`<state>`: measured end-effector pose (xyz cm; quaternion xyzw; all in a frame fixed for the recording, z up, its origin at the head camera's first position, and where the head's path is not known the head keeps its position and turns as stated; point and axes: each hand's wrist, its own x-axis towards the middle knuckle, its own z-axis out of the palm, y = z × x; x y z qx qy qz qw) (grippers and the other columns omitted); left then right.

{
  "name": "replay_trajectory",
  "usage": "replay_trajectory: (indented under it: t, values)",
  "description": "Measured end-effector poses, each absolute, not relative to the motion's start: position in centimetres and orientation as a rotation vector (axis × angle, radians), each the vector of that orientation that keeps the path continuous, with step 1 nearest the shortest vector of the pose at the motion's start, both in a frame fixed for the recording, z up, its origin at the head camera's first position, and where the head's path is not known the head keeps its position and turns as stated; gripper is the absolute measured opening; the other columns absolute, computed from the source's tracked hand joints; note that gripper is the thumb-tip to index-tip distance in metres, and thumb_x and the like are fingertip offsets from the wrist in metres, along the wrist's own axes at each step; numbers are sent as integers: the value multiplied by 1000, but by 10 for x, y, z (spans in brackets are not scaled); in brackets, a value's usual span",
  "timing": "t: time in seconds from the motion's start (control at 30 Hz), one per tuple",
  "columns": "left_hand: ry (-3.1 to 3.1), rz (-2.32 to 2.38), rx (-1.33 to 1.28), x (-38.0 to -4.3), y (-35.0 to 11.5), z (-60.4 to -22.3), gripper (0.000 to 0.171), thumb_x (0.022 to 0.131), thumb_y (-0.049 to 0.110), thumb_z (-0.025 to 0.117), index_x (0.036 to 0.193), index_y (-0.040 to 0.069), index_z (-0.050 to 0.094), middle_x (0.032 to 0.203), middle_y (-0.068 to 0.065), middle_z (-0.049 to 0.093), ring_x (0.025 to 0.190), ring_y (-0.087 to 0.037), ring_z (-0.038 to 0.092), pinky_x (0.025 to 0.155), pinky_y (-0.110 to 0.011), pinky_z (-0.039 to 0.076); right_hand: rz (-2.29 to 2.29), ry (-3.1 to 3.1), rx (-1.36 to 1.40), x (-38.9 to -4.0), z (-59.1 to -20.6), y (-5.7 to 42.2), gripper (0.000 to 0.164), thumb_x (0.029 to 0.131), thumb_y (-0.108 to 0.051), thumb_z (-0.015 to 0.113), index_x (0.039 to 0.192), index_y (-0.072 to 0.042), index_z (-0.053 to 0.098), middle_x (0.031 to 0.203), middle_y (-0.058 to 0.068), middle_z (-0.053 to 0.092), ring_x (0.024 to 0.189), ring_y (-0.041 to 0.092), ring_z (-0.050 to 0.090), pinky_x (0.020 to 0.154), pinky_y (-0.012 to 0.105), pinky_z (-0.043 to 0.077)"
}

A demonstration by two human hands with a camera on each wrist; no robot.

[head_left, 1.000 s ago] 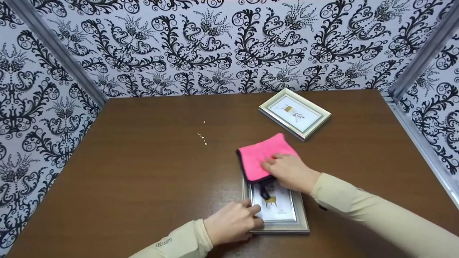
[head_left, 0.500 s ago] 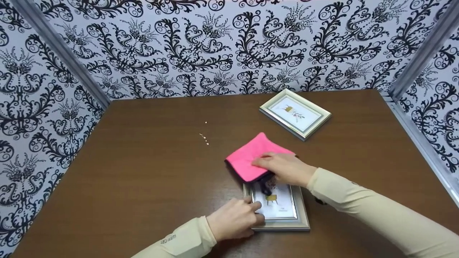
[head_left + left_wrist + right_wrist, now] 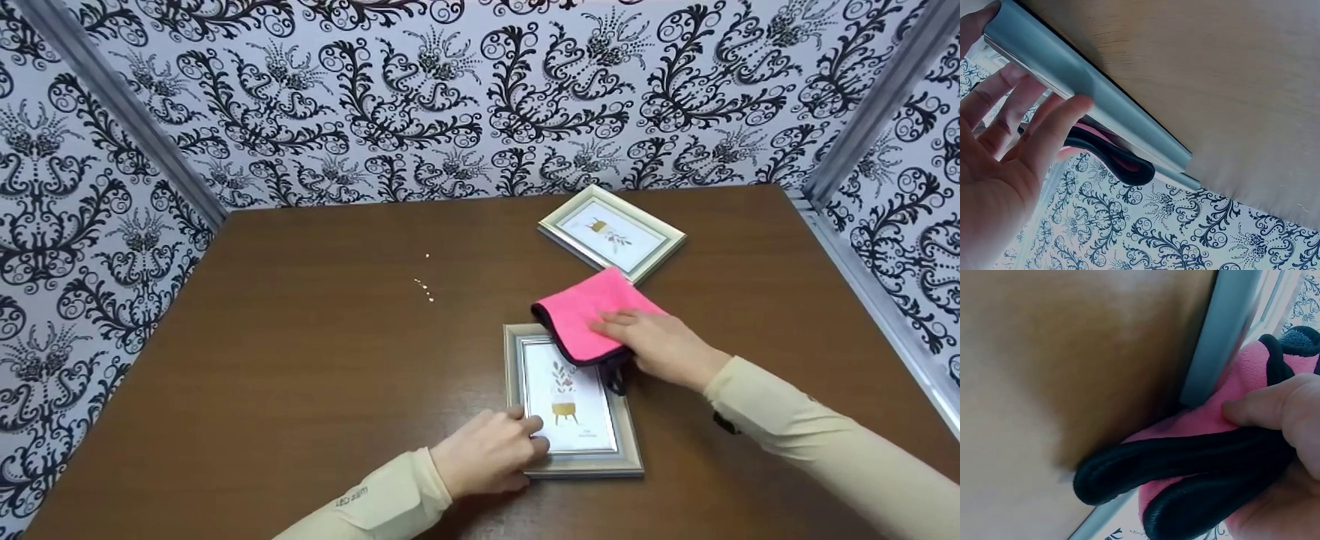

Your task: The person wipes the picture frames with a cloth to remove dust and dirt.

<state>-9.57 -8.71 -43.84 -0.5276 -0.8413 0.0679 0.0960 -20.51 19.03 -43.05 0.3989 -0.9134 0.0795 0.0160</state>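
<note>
Behind and at both sides, white wallpaper [image 3: 442,105] with black scrolls and sprays. Below, a brown wood-grain table [image 3: 322,360]. Reaching in low, a cream right sleeve [image 3: 817,442] and a cream left sleeve [image 3: 390,495], the latter lettered. Face up at the table's near side, a near picture frame [image 3: 577,412], pale silver-gold, around a potted-plant print. Farther back, slanted, also face up, a similar far picture frame [image 3: 611,234]. Over the near picture frame's upper right corner, a folded pink cloth [image 3: 581,319] with black binding; overlapping the far picture frame's closest corner in the head view, touching or not impossible to tell. On the pink cloth, right hand [image 3: 664,345], fingers loosely extended on top, thumb against the fold, pinching it. At the near picture frame's left edge, left hand [image 3: 491,454], fingers bent over the top, thumb against the outer side, gripping. Well left, tiny white flecks [image 3: 425,288].
</note>
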Motion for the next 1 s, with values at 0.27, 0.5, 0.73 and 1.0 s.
replay_trajectory:
  t: [0.27,0.5,0.73,1.0]
  values:
    - [-2477,164,-1527,-95,-85,-443,26,64,33,79,77,20,61,72,6,50,61,-12,49,39,-21,35,149,-2617,1510,-185,-435,201,65,66,17,66,127,-3,62,129,17,59,119,39,53,97,49,43]
    - [-2468,119,-1491,-95,-83,-443,23,59,28,75,71,18,57,68,5,49,57,-12,47,37,-22,35,92,-2518,1648,-143,-429,210,69,56,11,73,122,-9,67,123,11,64,116,36,56,93,48,47]
    - [-2510,143,-1474,-94,-82,-441,23,62,30,75,72,18,59,71,6,53,58,-11,48,40,-23,39,137,-2344,1752,-111,-429,213,62,54,8,68,113,-12,72,115,6,68,109,31,59,90,42,48]
    - [-2502,193,-1504,-94,-85,-443,24,64,32,75,76,18,59,73,6,51,60,-11,48,39,-23,36,223,-2443,1721,-127,-426,209,58,61,10,68,112,-15,73,119,3,66,112,28,58,86,46,51]
